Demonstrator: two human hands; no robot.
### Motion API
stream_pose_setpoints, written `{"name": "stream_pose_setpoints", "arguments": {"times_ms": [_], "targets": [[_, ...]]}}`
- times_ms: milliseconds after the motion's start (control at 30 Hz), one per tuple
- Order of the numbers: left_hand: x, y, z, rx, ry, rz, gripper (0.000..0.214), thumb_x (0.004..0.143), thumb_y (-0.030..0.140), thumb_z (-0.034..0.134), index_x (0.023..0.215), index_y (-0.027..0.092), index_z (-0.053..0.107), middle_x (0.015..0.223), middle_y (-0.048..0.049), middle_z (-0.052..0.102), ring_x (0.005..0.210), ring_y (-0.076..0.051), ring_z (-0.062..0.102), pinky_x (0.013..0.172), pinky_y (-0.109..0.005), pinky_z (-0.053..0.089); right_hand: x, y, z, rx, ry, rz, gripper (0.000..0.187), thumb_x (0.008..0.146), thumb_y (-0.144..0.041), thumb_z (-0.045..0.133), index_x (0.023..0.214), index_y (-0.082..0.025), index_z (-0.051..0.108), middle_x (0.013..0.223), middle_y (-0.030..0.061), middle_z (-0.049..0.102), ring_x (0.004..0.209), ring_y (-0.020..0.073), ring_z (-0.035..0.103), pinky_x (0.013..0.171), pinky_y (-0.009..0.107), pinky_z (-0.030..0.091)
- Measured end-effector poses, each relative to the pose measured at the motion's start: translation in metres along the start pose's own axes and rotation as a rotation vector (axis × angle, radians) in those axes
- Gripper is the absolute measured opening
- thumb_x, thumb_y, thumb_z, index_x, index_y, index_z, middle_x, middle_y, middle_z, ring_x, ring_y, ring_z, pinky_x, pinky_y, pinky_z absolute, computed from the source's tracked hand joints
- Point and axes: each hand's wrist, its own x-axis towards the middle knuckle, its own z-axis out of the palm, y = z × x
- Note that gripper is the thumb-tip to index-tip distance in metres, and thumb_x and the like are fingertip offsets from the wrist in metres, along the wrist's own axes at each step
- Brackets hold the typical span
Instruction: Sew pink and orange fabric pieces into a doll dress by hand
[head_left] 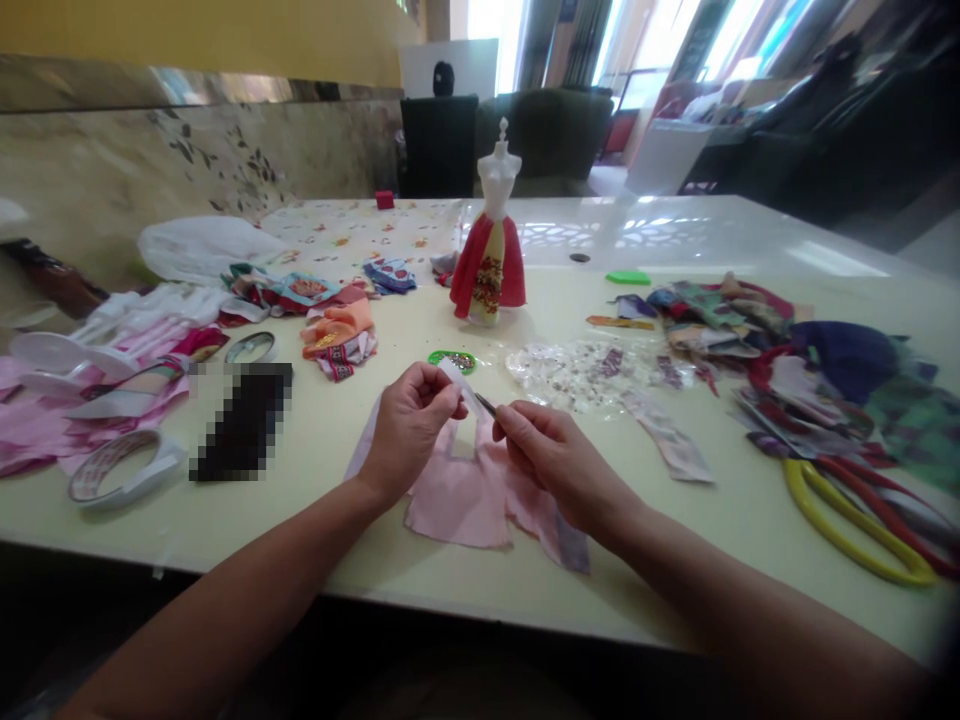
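My left hand (409,425) is closed in a pinch near a narrow whitish strip (457,378) that shows just past its fingertips. In my right hand (551,450) is a slim dark metal tool that looks like tweezers (486,404), its tip pointing at the strip. Both hands are over a cut piece of pale pink fabric (459,505), which lies flat with a notch in its upper middle. Behind the hands sits a green oval dish (452,361) of small beads. Farther back a white doll-sized dress form (498,185) stands upright in a red and gold skirt (489,265).
On the left lie tape rolls (120,468), a pixelated dark rectangle (244,425) and pink cloth (37,430). Fabric scraps (720,315) and yellow-handled scissors (847,535) are at the right. A clear plastic sheet with small bits (562,372) lies beyond my right hand.
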Motion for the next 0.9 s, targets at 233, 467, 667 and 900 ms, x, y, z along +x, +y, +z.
{"name": "stream_pose_setpoints", "arguments": {"times_ms": [233, 467, 667, 900], "targets": [[-0.0019, 0.0005, 0.0013, -0.003, -0.032, -0.005, 0.014, 0.081, 0.025, 0.068, 0.079, 0.016, 0.057, 0.072, 0.0017, 0.063, 0.066, -0.010, 0.063, 0.069, -0.024, 0.053, -0.0016, 0.0011, 0.0040, 0.058, -0.030, 0.045, 0.043, 0.091, -0.057, 0.055, 0.073, -0.019, 0.058, 0.052, -0.0065, 0.037, 0.047, 0.0077, 0.026, 0.046, 0.025, 0.017], [-0.0030, -0.0008, 0.0020, 0.007, -0.021, 0.005, 0.014, 0.081, 0.024, 0.068, 0.079, 0.016, 0.057, 0.070, 0.0023, 0.062, 0.066, -0.010, 0.063, 0.067, -0.023, 0.051, -0.0008, 0.0019, 0.0032, 0.052, -0.018, 0.047, 0.045, 0.090, -0.060, 0.056, 0.072, -0.019, 0.057, 0.054, -0.0062, 0.038, 0.048, 0.0080, 0.028, 0.047, 0.025, 0.022], [-0.0015, -0.0024, 0.0014, -0.008, -0.027, 0.005, 0.016, 0.080, 0.025, 0.069, 0.079, 0.015, 0.057, 0.070, 0.0029, 0.062, 0.065, -0.010, 0.063, 0.067, -0.022, 0.052, -0.0001, 0.0018, 0.0035, 0.051, -0.025, 0.077, 0.045, 0.090, -0.058, 0.055, 0.071, -0.018, 0.056, 0.054, -0.0059, 0.039, 0.048, 0.0078, 0.030, 0.047, 0.024, 0.022], [-0.0034, -0.0021, 0.0016, -0.044, -0.051, -0.054, 0.017, 0.080, 0.026, 0.069, 0.080, 0.015, 0.057, 0.071, 0.0028, 0.063, 0.065, -0.009, 0.064, 0.067, -0.022, 0.051, 0.0012, 0.0039, 0.0040, 0.060, -0.010, 0.060, 0.044, 0.090, -0.058, 0.056, 0.071, -0.017, 0.056, 0.059, -0.0043, 0.041, 0.053, 0.0084, 0.032, 0.048, 0.024, 0.023]]}}
